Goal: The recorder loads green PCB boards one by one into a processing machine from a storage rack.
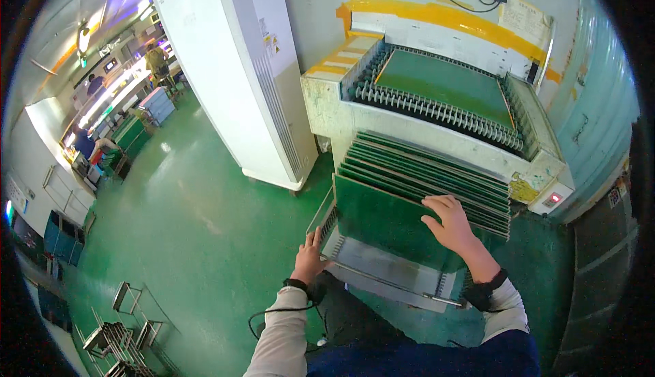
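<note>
A slotted rack (pixel 382 278) stands before my legs, its near part showing a grey base and toothed side strips. Several thin green panels (pixel 437 179) stand upright in it, in a row toward the back. The nearest green panel (pixel 382 220) faces me with its broad side. My left hand (pixel 310 259) grips the rack's near left corner, fingers over the frame. My right hand (pixel 450 225) lies at the top edge of the nearest panel, toward its right, with fingers stretched out and thumb apart. Whether it bears on the panel, I cannot tell.
Behind the rack, a roller machine (pixel 327 97) carries a flat green panel (pixel 443 87) on its rollers. A tall white cabinet unit (pixel 225 56) stands to its left. Metal frames (pixel 119 339) lie on the green floor at lower left. People work at a lit bench far left.
</note>
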